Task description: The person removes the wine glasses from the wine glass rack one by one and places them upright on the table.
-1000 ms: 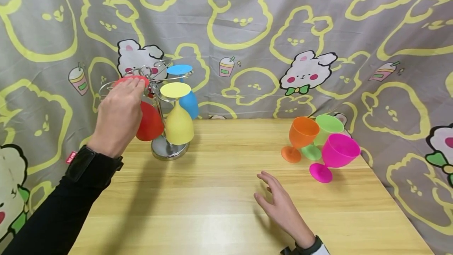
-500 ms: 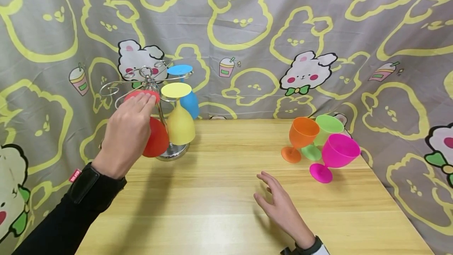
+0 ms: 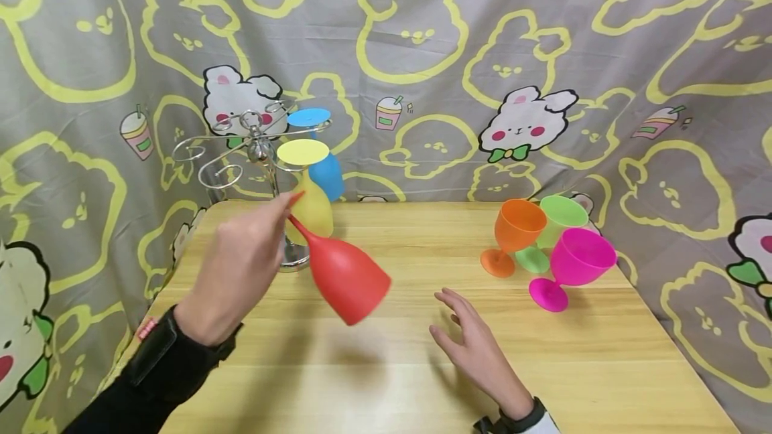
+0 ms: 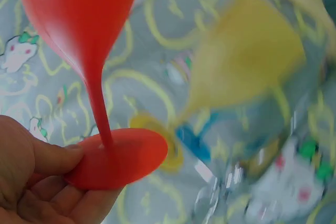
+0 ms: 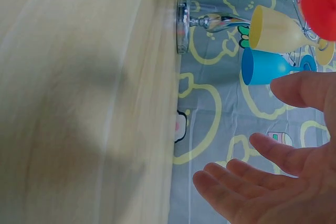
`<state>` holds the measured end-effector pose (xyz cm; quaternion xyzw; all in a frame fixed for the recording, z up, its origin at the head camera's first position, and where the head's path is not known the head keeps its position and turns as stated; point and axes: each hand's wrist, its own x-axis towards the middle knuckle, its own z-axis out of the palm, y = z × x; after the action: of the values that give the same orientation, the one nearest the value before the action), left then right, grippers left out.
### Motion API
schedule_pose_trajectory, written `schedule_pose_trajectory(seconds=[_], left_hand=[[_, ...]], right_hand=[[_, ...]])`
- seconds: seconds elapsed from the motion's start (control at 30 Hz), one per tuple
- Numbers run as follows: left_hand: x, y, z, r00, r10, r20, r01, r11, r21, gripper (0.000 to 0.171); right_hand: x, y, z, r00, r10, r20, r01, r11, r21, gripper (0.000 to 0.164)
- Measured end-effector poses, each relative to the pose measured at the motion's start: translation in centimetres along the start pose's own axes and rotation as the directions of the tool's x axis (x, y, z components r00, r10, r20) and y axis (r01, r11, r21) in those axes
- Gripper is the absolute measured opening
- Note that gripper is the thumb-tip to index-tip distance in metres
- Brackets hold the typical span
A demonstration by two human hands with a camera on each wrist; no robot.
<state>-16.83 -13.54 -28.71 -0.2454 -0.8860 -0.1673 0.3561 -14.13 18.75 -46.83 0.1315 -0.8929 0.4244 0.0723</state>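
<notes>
My left hand [image 3: 241, 256] pinches a red goblet [image 3: 346, 276] by its flat foot, thumb on one face and fingers beneath, as the left wrist view shows. The red goblet is tilted, with its bowl pointing down and right above the table. Just behind it stands a chrome glass rack [image 3: 261, 149], where a yellow goblet [image 3: 304, 151] and a blue goblet [image 3: 326, 176] hang upside down by their feet. Toward the front of the table, my right hand [image 3: 479, 353] holds nothing, its fingers extended and thumb apart.
An orange goblet [image 3: 519, 223], a green goblet [image 3: 563, 220] and a magenta goblet [image 3: 582, 256] stand upright in a group on the right of the wooden table [image 3: 416, 240]. A patterned grey curtain [image 3: 422, 39] closes off the back and both sides.
My left hand has drawn the red goblet out of its rack loop, then moved it right and toward me, tipping it. My right hand has hardly moved.
</notes>
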Motion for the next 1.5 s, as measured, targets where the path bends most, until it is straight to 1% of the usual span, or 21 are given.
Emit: schedule_pose_trajectory(seconds=[0.07,0.13,0.2,0.27,0.33,0.4,0.43,0.5,0.57,0.63,0.67,0.73,0.8,0.9,0.97,1.0,1.1,1.17,1.27,1.4,1.5], left_hand=[[-0.5,0.4,1.3,0.995,-0.082,0.051,0.087,0.990,-0.113,0.030],[-1.2,0.7,2.8,0.977,-0.181,0.111,0.201,0.957,-0.209,0.027],[-1.9,0.9,4.4,0.942,-0.281,0.184,0.326,0.899,-0.294,0.025],[-2.8,1.2,5.9,0.890,-0.372,0.262,0.448,0.818,-0.360,0.023],[-3.8,1.4,7.5,0.826,-0.448,0.342,0.560,0.716,-0.416,0.021],[-4.9,1.7,8.8,0.752,-0.505,0.423,0.658,0.609,-0.442,0.021],[-5.5,1.8,9.5,0.717,-0.524,0.459,0.696,0.553,-0.457,0.021],[-6.7,2.1,10.7,0.651,-0.542,0.531,0.758,0.426,-0.494,0.021],[-7.9,2.3,11.7,0.599,-0.528,0.603,0.792,0.280,-0.542,0.024],[-9.1,2.6,12.6,0.553,-0.500,0.666,0.806,0.120,-0.580,0.027],[-9.6,2.8,13.0,0.538,-0.483,0.691,0.803,0.046,-0.594,0.029],[-10.5,3.2,13.7,0.513,-0.452,0.730,0.789,-0.086,-0.608,0.033],[-11.3,3.6,14.4,0.501,-0.425,0.754,0.758,-0.204,-0.619,0.036],[-12.2,4.3,15.1,0.495,-0.366,0.788,0.698,-0.373,-0.612,0.039],[-12.5,4.6,15.4,0.498,-0.324,0.804,0.657,-0.464,-0.594,0.041],[-12.6,4.6,15.5,0.498,-0.307,0.811,0.643,-0.495,-0.584,0.043],[-12.9,4.7,15.5,0.503,-0.272,0.820,0.612,-0.558,-0.561,0.045],[-13.0,4.6,15.5,0.506,-0.254,0.824,0.595,-0.589,-0.547,0.045],[-13.3,4.5,15.6,0.503,-0.228,0.834,0.572,-0.635,-0.519,0.044],[-13.6,4.8,15.9,0.501,-0.197,0.843,0.541,-0.690,-0.482,0.044],[-13.7,5.3,16.2,0.515,-0.180,0.838,0.514,-0.718,-0.470,0.044]], right_hand=[[0.1,-0.2,0.1,1.000,0.000,-0.002,0.000,1.000,0.014,0.055],[0.3,-0.5,0.2,1.000,0.002,-0.003,-0.002,0.999,0.038,0.054],[0.5,-0.9,0.4,1.000,0.007,-0.003,-0.007,0.998,0.061,0.052],[0.6,-1.3,0.6,1.000,0.008,-0.003,-0.008,0.996,0.085,0.052],[0.7,-1.6,0.8,1.000,0.011,-0.011,-0.010,0.996,0.089,0.054],[0.8,-1.8,1.0,1.000,-0.002,-0.014,0.004,0.995,0.095,0.058],[0.8,-1.9,1.1,1.000,-0.017,-0.015,0.018,0.995,0.098,0.061],[0.8,-2.0,1.3,0.999,-0.049,-0.021,0.051,0.991,0.126,0.064],[0.8,-2.6,1.3,0.996,-0.080,-0.028,0.084,0.983,0.165,0.066],[0.7,-3.9,1.0,0.996,-0.078,-0.036,0.084,0.977,0.197,0.060],[0.6,-4.4,0.9,0.997,-0.072,-0.039,0.079,0.975,0.209,0.058],[0.6,-5.4,0.7,0.997,-0.075,-0.029,0.079,0.975,0.209,0.052],[0.7,-5.6,0.9,0.997,-0.071,-0.011,0.072,0.975,0.212,0.048],[0.8,-4.4,1.7,0.996,-0.089,0.008,0.086,0.977,0.193,0.055],[1.0,-3.8,2.3,0.995,-0.103,0.004,0.101,0.978,0.184,0.059],[1.0,-3.5,2.5,0.993,-0.116,0.000,0.114,0.977,0.179,0.060],[1.1,-3.3,2.9,0.986,-0.164,-0.017,0.164,0.967,0.193,0.057],[1.2,-3.4,3.1,0.984,-0.175,-0.027,0.176,0.960,0.219,0.054],[1.3,-3.7,3.4,0.985,-0.167,-0.040,0.172,0.949,0.265,0.050],[1.3,-4.1,3.8,0.985,-0.165,-0.046,0.171,0.936,0.306,0.045],[1.2,-4.2,4.1,0.988,-0.146,-0.049,0.154,0.942,0.297,0.041]])
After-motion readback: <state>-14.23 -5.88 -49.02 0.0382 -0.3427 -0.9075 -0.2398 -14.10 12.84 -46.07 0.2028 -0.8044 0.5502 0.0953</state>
